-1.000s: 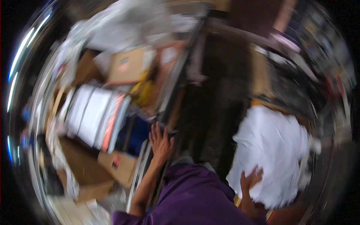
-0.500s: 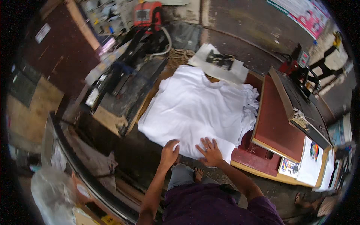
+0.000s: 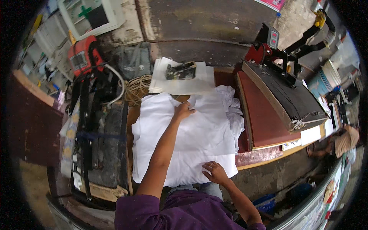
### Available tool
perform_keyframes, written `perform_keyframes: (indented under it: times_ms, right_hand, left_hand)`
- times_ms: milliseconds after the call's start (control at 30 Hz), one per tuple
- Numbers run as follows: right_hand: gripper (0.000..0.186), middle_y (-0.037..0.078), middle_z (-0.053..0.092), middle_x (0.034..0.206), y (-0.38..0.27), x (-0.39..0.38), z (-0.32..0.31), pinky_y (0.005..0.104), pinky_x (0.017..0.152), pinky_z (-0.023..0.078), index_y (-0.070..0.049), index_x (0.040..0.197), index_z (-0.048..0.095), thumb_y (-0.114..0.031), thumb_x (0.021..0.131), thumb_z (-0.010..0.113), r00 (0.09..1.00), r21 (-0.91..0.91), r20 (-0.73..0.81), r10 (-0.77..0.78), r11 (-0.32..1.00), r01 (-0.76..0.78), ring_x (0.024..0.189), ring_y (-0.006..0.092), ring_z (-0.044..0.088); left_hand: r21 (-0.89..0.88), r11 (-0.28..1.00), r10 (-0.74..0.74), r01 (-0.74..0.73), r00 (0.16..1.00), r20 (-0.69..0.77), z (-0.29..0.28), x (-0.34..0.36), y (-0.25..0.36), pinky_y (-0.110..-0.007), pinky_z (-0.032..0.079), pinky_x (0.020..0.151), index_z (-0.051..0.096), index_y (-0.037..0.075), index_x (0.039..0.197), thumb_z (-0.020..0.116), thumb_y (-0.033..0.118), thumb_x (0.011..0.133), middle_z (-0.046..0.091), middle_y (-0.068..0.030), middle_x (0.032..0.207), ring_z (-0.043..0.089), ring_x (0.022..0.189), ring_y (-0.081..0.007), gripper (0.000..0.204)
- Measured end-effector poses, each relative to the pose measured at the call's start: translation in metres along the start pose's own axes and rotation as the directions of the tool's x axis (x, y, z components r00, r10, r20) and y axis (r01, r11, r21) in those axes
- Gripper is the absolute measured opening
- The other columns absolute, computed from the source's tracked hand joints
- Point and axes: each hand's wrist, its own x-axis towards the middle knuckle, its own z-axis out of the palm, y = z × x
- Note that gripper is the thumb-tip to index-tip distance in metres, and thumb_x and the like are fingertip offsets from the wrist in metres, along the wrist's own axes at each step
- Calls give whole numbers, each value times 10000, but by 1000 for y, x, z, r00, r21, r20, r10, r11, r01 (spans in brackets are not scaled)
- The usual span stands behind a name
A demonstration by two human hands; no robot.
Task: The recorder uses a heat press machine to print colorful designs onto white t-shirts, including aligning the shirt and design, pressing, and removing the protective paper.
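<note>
A stack of white T-shirts [image 3: 203, 134] lies spread on the table before me, the neckline toward the far side. At that neckline my left hand [image 3: 184, 111] has its fingers closed on the collar cloth of the top T-shirt. My right hand [image 3: 215, 173] rests on the near hem at the right, fingers apart and slightly bent. Bunched white cloth hangs along the stack's right side.
White sheets [image 3: 157, 84] beyond the shirts carry a dark, worn block-shaped object [image 3: 181, 71]. On the left stands a heat press [image 3: 103, 153] with a red control box [image 3: 82, 57]; on the right is another press [image 3: 283, 96] above a reddish-brown board [image 3: 264, 115]. Coiled rope [image 3: 137, 88] lies behind.
My left hand has gone from the near hem out to the collar and closed there. My right hand stays at the near hem. The view has turned rightward.
</note>
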Motion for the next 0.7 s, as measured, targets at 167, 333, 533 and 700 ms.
perform_keyframes:
  times_ms: [167,333,533,700]
  right_hand:
    - [323,120,623,1073,3,-3,14,413,862,450,-65,1080,618,-250,814,629,978,62,-133,158,987,-150,1019,301,557]
    - [291,122,631,1026,-2,5,11,414,836,460,-58,1048,624,-223,808,629,975,-23,-153,160,986,-165,970,296,570]
    - [280,131,636,1002,-11,8,1,392,793,490,-58,1050,622,-206,813,617,974,7,-81,212,977,-212,918,302,592]
    - [260,136,642,977,-8,5,-14,391,750,509,-55,1040,626,-191,819,610,980,-32,-79,180,983,-183,874,306,612]
  left_hand:
    - [-196,968,-123,157,977,176,18,25,-16,-477,353,859,649,115,853,777,456,628,673,-37,875,614,927,-227,428]
    - [5,984,-173,176,961,215,13,19,6,-549,309,877,664,137,773,778,452,618,674,-33,882,612,935,-230,369]
    - [-62,993,-86,97,985,153,13,10,-1,-504,364,809,678,155,733,695,347,719,669,-32,869,614,899,-247,193]
    - [389,834,508,-391,820,-265,0,-30,38,-381,414,688,624,86,677,610,150,746,611,-43,833,560,829,-252,95]
